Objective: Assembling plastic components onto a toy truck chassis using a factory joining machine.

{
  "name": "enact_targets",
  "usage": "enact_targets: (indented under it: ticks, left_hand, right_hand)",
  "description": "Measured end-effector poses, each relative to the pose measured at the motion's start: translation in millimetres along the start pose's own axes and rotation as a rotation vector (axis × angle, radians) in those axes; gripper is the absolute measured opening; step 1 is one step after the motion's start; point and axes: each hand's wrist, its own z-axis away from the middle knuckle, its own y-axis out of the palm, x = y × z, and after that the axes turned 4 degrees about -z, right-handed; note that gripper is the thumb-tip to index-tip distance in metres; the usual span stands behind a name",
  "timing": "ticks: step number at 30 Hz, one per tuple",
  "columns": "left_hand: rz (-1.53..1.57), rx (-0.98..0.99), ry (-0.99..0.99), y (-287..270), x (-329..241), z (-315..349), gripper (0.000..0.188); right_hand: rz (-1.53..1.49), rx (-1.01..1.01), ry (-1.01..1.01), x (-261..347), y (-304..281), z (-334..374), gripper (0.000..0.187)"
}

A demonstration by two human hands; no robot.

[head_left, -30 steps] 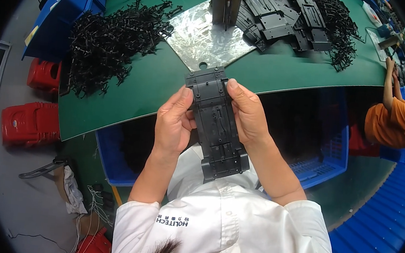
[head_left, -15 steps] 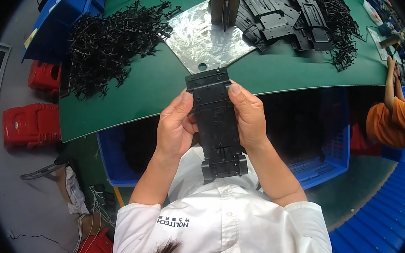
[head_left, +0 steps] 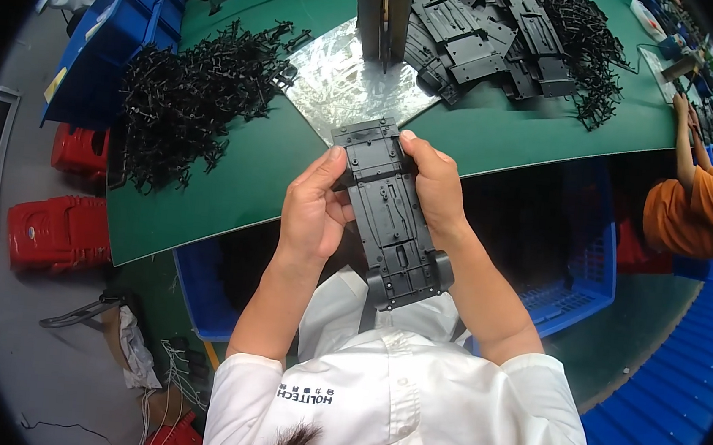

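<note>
Between my two hands is a long black plastic chassis-like part [head_left: 387, 212], with ribs, slots and two rounded lugs at its near end. My left hand [head_left: 317, 211] grips its left edge, thumb on the upper face and fingers curled beneath. My right hand [head_left: 436, 183] grips the right edge near the far end, its fingers mostly hidden under the part. The far end overlaps the near corner of a shiny metal plate [head_left: 323, 75] in this view; I cannot tell whether they touch. Above that plate stands a metal press column [head_left: 381, 21] with a thin pointed tip.
On the green table [head_left: 178, 224] lie a heap of small black plastic pieces [head_left: 189, 98] at left, stacked similar chassis parts [head_left: 466, 37] and another heap [head_left: 588, 48] at right. Blue crates [head_left: 593, 277] stand below, red stools [head_left: 59, 235] at left. A person in orange [head_left: 688, 209] works at right.
The black chassis part has tilted in my hands, so its upper face catches more light and its ribs show more clearly. Both hands still hold it.
</note>
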Motion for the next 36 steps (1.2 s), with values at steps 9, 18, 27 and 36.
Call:
enact_targets:
  ticks: [9, 18, 27, 36]
  left_hand:
    - [0.055, 0.009, -0.002, 9, -13, -20, 0.029]
    - [0.100, 0.007, -0.068, 8, -17, -44, 0.027]
    - [0.155, -0.022, -0.032, 9, -22, -55, 0.025]
    - [0.166, -0.018, -0.026, 9, -24, -62, 0.027]
  right_hand:
    - [0.003, -0.079, 0.100, 23, 11, -17, 0.027]
    - [0.060, -0.114, 0.137, 29, 7, -42, 0.026]
    - [0.044, -0.101, 0.141, 36, 14, -57, 0.030]
    - [0.009, -0.046, 0.146, 37, 9, -67, 0.031]
